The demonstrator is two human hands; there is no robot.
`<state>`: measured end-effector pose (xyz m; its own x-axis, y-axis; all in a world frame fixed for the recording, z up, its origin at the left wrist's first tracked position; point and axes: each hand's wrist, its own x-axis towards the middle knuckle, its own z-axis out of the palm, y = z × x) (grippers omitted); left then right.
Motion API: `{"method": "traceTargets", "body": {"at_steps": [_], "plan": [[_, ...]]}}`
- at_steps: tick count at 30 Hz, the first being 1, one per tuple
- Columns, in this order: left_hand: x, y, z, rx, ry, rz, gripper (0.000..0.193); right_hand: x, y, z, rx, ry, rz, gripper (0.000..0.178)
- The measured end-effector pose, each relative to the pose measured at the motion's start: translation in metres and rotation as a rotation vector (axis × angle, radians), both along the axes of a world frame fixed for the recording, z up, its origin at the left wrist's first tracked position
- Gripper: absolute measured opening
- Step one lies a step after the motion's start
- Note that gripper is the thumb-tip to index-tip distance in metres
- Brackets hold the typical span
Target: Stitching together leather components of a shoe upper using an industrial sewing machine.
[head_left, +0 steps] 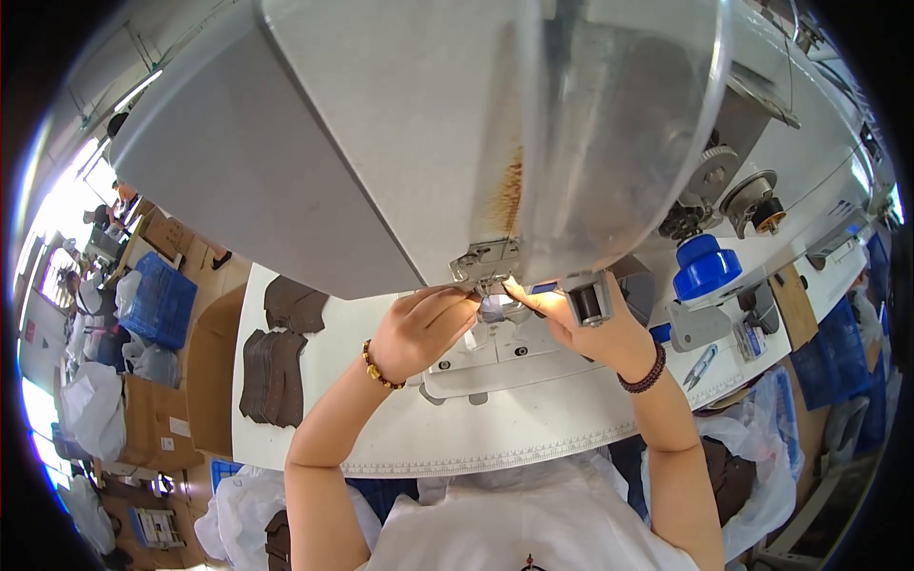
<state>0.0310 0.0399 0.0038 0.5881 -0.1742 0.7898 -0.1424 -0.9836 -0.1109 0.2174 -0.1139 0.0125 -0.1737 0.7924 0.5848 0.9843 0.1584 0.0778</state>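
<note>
Grey-white sewing machine housing (343,124) is looming nearest, a brown stain (511,195) running down its face beside a clear, curved cover (624,143). Below it, the left hand (419,328) is bending its fingers together just at the metal needle assembly (487,262); from where I'm standing I can't tell whether they are pinching anything. The right hand (605,333) is facing it from the other side, partly hidden behind a dark roller (588,303) in a metal bracket, so its grip isn't showing clearly either. One dark, thin piece (529,303) is showing by the right fingertips, mostly covered; it is lying between the two hands, just right of the needle area, though whether it's being held I can't say.

Beaded bracelets are circling both wrists. Farther left on the white table (495,433), dark brown cut pieces (271,376) are lying in neat overlapping stacks. To the right, a blue knob (705,266) is jutting out, and small snips (702,366) are lying near the table's edge. Beyond, at far left, a blue crate (160,300) is standing near cardboard boxes (152,423).
</note>
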Motion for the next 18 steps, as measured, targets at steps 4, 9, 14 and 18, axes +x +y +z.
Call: {"method": "traceTargets", "body": {"at_steps": [4,9,14,18], "plan": [[0.001,-0.004,0.002,-0.002,0.027,0.028,0.017,0.004,0.001,0.0,0.001,0.128,0.011,0.045],[-0.007,-0.034,-0.002,0.227,-0.053,0.045,0.014,0.009,-0.018,-0.005,0.079,0.174,0.03,0.046],[-0.015,-0.062,-0.03,0.05,0.009,-0.143,0.013,-0.002,-0.06,-0.026,0.208,0.106,-0.016,0.038],[-0.011,-0.071,-0.053,-0.027,-0.155,-0.124,0.021,-0.004,-0.079,-0.034,0.21,0.101,-0.013,0.036]]}}
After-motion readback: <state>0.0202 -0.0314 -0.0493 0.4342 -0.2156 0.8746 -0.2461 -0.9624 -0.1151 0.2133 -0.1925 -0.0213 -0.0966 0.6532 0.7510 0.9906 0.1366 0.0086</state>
